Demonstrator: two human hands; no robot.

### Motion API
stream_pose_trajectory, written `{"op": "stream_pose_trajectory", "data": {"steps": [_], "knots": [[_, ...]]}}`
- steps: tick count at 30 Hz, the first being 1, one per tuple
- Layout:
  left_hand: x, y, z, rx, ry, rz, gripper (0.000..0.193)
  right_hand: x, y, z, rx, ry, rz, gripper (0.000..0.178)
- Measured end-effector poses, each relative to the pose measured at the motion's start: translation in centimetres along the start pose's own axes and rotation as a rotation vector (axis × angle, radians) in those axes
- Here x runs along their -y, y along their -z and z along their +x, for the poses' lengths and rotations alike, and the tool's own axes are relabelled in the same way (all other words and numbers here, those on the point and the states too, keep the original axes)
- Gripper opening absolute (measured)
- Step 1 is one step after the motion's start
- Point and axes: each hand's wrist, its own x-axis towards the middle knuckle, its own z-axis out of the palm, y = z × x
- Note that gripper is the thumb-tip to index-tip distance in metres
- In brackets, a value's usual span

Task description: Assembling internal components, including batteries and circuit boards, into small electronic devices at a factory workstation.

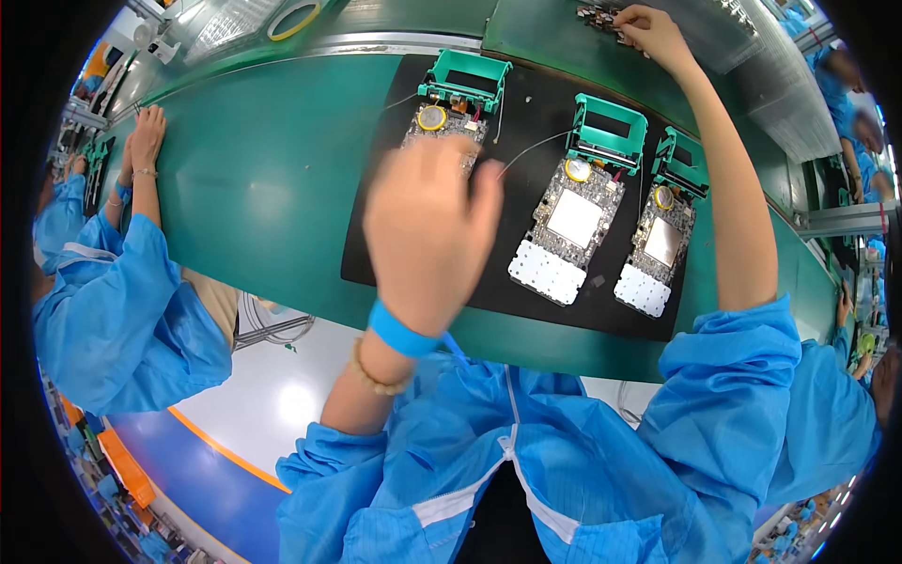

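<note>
Three circuit boards lie in a row, each with a green plastic frame at its far end: a left board (458, 125), a middle board (556, 235) and a right board (660, 242). My left hand (427, 230), smeared by motion, hovers over the left board and covers its near part. Its thumb stands off to the right; the other fingertips are hidden. At the far right my right hand (653, 36) reaches to a small pile of dark and coppery parts (601, 17). Its fingers are pinched together there, and whatever is between them is too small to name.
Beneath the boards is a black mat (503, 295) on a green table (254, 179). Clear plastic trays (775, 94) stand at the far right. A yellow-rimmed ring (294, 19) lies at the back left. Co-workers in blue sit on both sides; one hand (147, 136) rests at the left.
</note>
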Motion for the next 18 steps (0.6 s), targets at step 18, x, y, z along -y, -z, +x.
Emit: {"op": "stream_pose_trajectory", "data": {"steps": [18], "knots": [[-0.3,-6.5,2.3,0.468,0.317,-0.729,0.043,13.4,-1.0,-14.5,0.088,0.184,0.166,0.016]]}}
